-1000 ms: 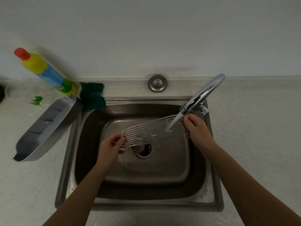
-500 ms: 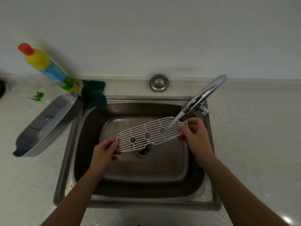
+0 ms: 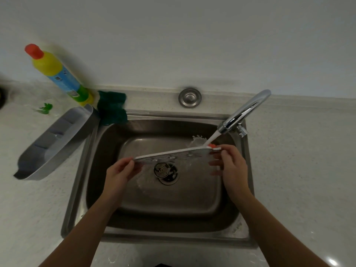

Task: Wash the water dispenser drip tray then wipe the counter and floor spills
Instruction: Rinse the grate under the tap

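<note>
Left hand (image 3: 117, 173), right hand (image 3: 231, 166) pinch grate (image 3: 173, 155) ends under tap (image 3: 248, 108) stream; tray base (image 3: 55, 143) waits on counter (image 3: 298, 170); wiping not begun.

Left hand (image 3: 120, 173): bare forearm reaching forward, fingers curled, pinching left end of drip tray grate (image 3: 171, 155).
Right hand (image 3: 233, 166): bare forearm reaching forward, thumb and fingers pinching grate's right end, lower fingers spread.

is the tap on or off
On. A white stream runs from the tap onto the grille held over the sink.
</note>
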Available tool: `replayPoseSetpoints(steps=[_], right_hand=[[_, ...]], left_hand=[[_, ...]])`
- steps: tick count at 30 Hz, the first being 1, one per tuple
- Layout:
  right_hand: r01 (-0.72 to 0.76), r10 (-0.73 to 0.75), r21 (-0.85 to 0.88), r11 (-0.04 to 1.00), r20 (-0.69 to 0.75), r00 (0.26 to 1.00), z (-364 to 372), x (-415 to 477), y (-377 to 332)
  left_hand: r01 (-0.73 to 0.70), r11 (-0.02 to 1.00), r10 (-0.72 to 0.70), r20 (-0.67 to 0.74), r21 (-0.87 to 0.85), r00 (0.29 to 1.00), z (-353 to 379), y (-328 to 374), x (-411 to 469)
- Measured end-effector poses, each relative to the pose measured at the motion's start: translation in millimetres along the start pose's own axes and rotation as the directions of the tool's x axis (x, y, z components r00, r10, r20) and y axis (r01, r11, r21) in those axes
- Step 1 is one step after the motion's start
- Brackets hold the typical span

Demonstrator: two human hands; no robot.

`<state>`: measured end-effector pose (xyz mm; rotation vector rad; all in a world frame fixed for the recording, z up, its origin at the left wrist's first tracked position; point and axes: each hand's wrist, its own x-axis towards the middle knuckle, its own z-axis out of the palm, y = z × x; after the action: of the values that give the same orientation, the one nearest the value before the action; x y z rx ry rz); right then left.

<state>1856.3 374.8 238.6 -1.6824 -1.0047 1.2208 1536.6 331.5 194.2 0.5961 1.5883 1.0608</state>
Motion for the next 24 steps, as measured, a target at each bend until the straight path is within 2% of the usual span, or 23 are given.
replayPoseSetpoints(steps=[3, 7, 11, 14, 20, 24], right_hand=[[-0.145, 0.154, 0.164, 0.976, -0.049, 0.987, -14, 6, -2], [-0.118, 0.136, 0.166, 0.979, -0.102, 0.985, -31, 12, -7], [-0.085, 0.109, 0.206, 0.975, -0.11, 0.988, -43, 13, -10], [-0.06, 0.099, 0.238, 0.969, -0.156, 0.983, -53, 6, -5], [-0.11, 0.206, 0.347, 0.931, -0.254, 0.945, -80, -6, 19], [-0.172, 0.278, 0.342, 0.924, -0.288, 0.916, -84, -2, 28]], left_hand=[[-0.097, 0.993, 0.091, 0.083, 0.065, 0.992, 12, 15, 2], [-0.23, 0.963, 0.213, 0.128, 0.139, 0.969, 40, 28, 7], [-0.227, 0.968, 0.217, 0.095, 0.11, 0.972, 63, 33, 19], [-0.256, 0.959, 0.238, 0.143, 0.121, 0.961, 77, 35, 26], [-0.374, 0.89, 0.284, 0.325, 0.26, 0.902, 95, 34, 23], [-0.357, 0.846, 0.205, 0.376, 0.397, 0.904, 87, 24, 23]])
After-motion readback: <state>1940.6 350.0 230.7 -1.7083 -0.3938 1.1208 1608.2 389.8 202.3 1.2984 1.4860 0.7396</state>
